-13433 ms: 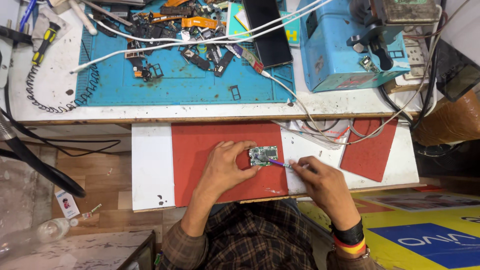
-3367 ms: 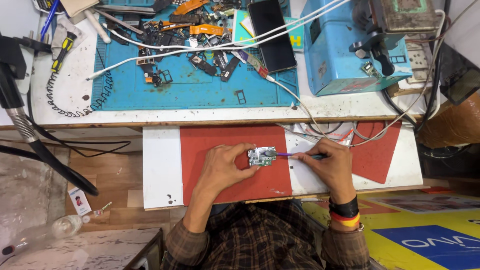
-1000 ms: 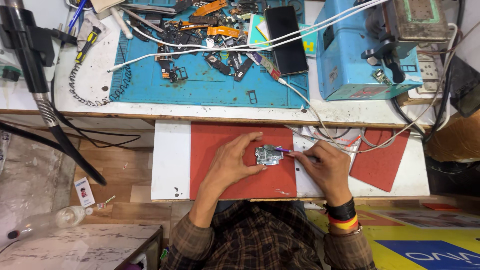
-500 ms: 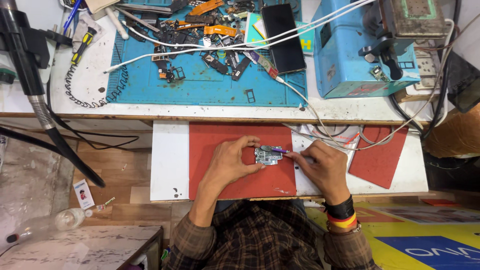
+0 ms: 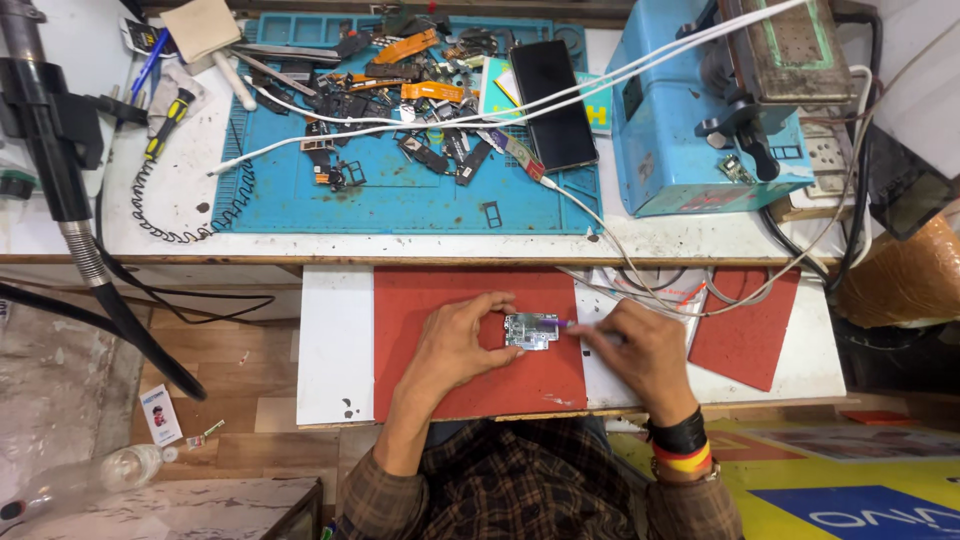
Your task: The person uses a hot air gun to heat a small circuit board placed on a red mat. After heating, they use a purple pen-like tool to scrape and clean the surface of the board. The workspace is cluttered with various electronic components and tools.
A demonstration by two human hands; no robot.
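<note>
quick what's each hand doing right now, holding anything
Left hand: fingers curled around the small circuit board, steadying it on the red mat.
Right hand: closed on a thin purple-tipped tool, tip at the board's right edge.

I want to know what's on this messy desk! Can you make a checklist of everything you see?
Surface: red mat on a white shelf.
Job's things: small circuit board on the mat; thin tool touching it.
Clutter: phone parts on the blue mat; black phone; blue machine.
Fingers: left hand steadies the board; right hand grips the tool.
Cables: white cables cross the bench.
Surroundings: plastic bottle on the floor.
</note>
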